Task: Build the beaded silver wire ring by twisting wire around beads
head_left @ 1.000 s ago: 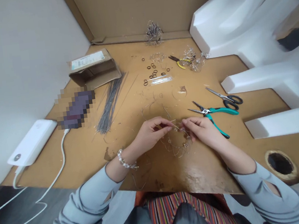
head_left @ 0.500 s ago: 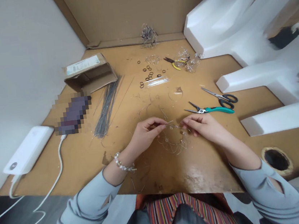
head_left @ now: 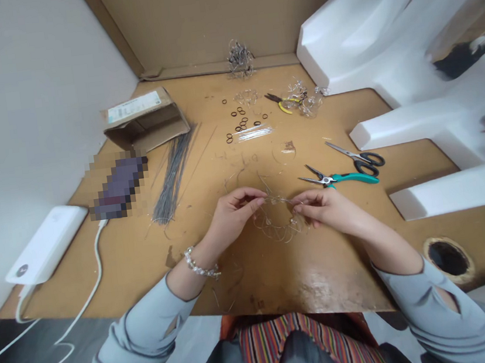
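A thin wire ring with wire loops (head_left: 280, 233) hangs between my hands above the wooden table. My left hand (head_left: 241, 212) pinches its upper left part between thumb and fingers. On the other side my right hand (head_left: 323, 210) is closed on the ring's upper right. Small clear bead-like bits show along the wire, too fine to make out well. Just beyond my right hand lie green-handled long-nose pliers (head_left: 339, 179), their jaws apart. Scissors with black handles (head_left: 361, 156) rest behind the pliers.
Left of my hands lies a bundle of grey wires (head_left: 174, 178) by an open cardboard box (head_left: 146, 119). Several dark rings (head_left: 242, 124), clear sticks (head_left: 255, 133), yellow-handled pliers (head_left: 281, 103) and wire tangles (head_left: 240, 59) lie farther back. A white power bank (head_left: 47, 244) is at left.
The wire ring has tilted and shifted slightly up and left between my hands. Both hands have moved only a little and keep their pinch.
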The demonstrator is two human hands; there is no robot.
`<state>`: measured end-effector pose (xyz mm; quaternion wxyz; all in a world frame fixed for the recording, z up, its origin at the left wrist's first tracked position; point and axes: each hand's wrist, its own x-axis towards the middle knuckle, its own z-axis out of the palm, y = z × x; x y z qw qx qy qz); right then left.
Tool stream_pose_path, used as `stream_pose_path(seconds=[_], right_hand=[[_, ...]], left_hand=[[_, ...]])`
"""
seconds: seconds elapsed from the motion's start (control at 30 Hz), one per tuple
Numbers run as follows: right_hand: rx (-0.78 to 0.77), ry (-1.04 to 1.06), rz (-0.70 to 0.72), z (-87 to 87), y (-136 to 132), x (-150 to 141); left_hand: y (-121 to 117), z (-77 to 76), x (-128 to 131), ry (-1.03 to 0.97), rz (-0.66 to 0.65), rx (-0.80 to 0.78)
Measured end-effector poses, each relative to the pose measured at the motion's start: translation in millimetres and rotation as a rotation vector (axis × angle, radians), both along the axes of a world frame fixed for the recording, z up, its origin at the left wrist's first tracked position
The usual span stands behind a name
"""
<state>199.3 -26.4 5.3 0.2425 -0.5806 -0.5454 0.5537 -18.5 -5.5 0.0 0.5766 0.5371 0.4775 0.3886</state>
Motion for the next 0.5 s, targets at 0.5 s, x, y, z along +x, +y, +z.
stream_pose_path(seconds=[0.5], right_hand=[[0.026, 0.036, -0.024, -0.3, 1.2, 0.9]], left_hand=[[0.3, -1.2, -0.3, 0.008, -0.005, 0.002]])
